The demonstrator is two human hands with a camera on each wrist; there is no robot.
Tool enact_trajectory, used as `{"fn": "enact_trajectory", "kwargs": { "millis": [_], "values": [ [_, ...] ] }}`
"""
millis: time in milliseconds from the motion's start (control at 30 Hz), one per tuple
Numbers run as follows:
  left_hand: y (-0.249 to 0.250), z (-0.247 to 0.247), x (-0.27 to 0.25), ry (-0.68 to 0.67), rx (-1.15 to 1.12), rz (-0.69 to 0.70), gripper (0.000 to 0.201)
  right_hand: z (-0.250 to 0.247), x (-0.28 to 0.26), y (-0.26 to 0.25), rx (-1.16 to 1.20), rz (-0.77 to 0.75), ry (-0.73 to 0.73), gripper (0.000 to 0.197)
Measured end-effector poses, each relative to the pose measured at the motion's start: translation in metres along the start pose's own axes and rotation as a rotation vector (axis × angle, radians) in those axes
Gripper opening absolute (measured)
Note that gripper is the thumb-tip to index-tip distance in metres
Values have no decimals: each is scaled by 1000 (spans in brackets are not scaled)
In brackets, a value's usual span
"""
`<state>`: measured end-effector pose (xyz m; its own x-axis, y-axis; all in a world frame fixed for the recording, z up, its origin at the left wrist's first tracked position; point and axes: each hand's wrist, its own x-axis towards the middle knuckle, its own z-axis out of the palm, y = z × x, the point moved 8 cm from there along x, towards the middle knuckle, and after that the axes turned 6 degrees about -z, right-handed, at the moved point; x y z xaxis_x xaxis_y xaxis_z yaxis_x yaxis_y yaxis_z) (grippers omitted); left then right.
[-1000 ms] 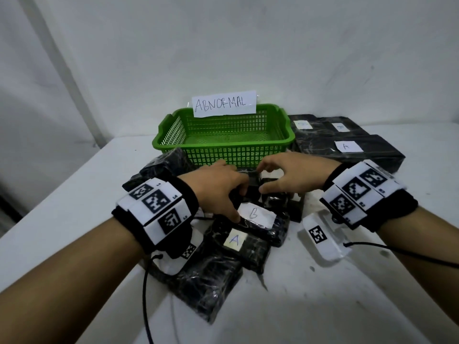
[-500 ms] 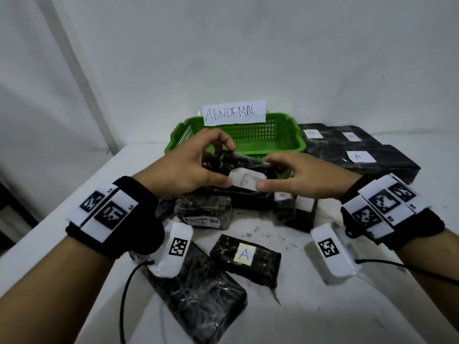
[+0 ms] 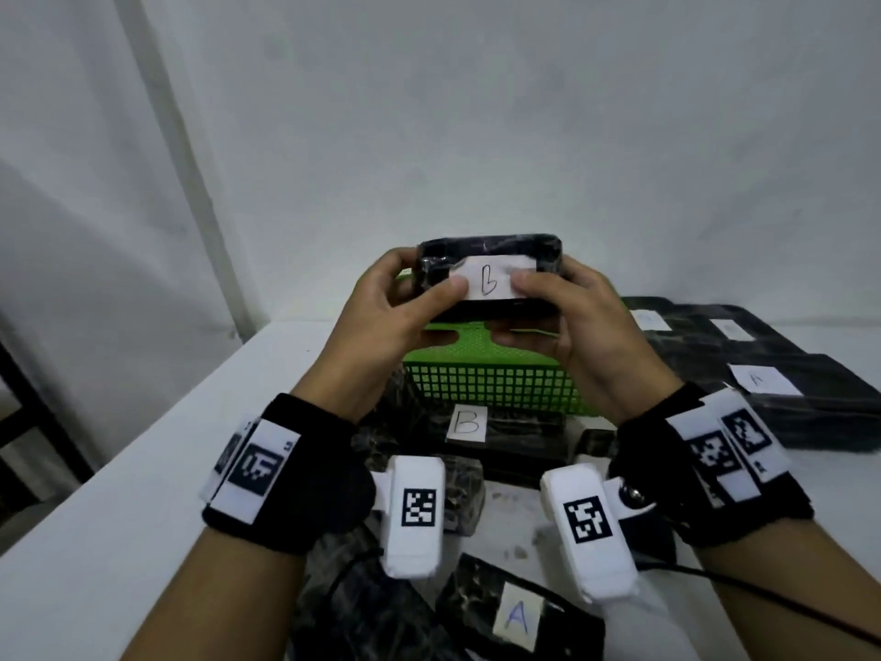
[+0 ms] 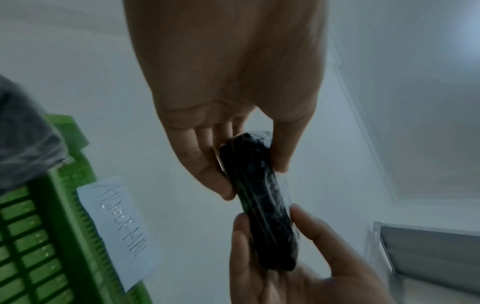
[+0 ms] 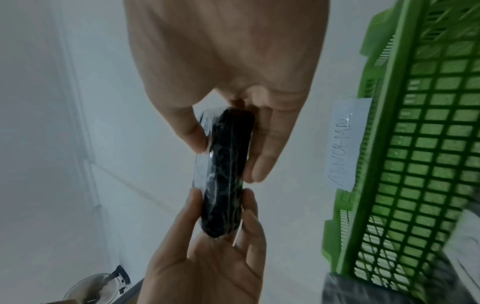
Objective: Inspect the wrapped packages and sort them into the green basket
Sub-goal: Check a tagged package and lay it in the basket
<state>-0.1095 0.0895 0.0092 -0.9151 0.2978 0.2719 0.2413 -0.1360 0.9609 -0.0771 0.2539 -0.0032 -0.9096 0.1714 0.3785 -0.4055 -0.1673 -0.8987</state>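
A small black wrapped package [image 3: 491, 252] with a white label marked "B" is held up in the air over the green basket [image 3: 491, 384]. My left hand [image 3: 429, 298] grips its left end and my right hand [image 3: 538, 298] grips its right end, thumbs on the label. In the left wrist view the package [image 4: 259, 197] shows edge-on, pinched between thumb and fingers of the left hand [image 4: 246, 170]. The right wrist view shows the same package [image 5: 223, 174] edge-on in the right hand [image 5: 226, 152]. A paper sign reading ABNORMAL [image 5: 342, 144] hangs on the basket's rim.
Several more black wrapped packages lie on the white table: one marked "B" [image 3: 467, 422] just before the basket, one marked "A" [image 3: 517, 617] near me, larger ones [image 3: 763, 379] at the right. The table's left edge [image 3: 143, 446] drops off. A cable [image 3: 763, 593] trails from my right wrist.
Both hands took the "B" package from the pile and raised it from table level to above the basket, turning its label toward the head camera.
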Motion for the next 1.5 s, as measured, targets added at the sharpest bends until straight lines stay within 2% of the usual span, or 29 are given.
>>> {"fn": "enact_trajectory", "kwargs": {
  "millis": [100,267,400,500,633,700,800,867,1033,1333,1433,1500],
  "values": [
    [3,4,10,13,43,23,35,-1,5,-2,-58,7,-39,26],
    [0,21,13,28,142,70,45,-17,3,-11,-180,-88,-24,29],
    [4,27,10,52,157,172,26,-26,-1,-24,-272,-220,23,28],
    [11,27,9,35,178,231,24,-27,-3,-29,-356,-279,36,28],
    [5,25,12,-42,226,172,29,-30,-1,-20,-442,-237,15,30],
    [3,29,12,-69,263,147,25,-33,2,-15,-415,-190,5,31],
    [2,37,11,-88,203,133,12,-32,5,-8,-211,-77,-39,31],
    [1,39,12,-86,170,135,13,-33,5,-8,-130,-38,-35,31],
    [-4,41,15,-105,156,105,17,-36,8,-5,-163,-51,-4,11],
    [-3,46,14,-71,219,202,11,-42,7,-15,-253,-218,93,15],
    [-4,44,16,-50,189,186,9,-41,5,-17,-289,-259,97,16],
    [-4,42,16,-40,133,143,15,-39,4,-20,-295,-272,72,18]
  ]
}}
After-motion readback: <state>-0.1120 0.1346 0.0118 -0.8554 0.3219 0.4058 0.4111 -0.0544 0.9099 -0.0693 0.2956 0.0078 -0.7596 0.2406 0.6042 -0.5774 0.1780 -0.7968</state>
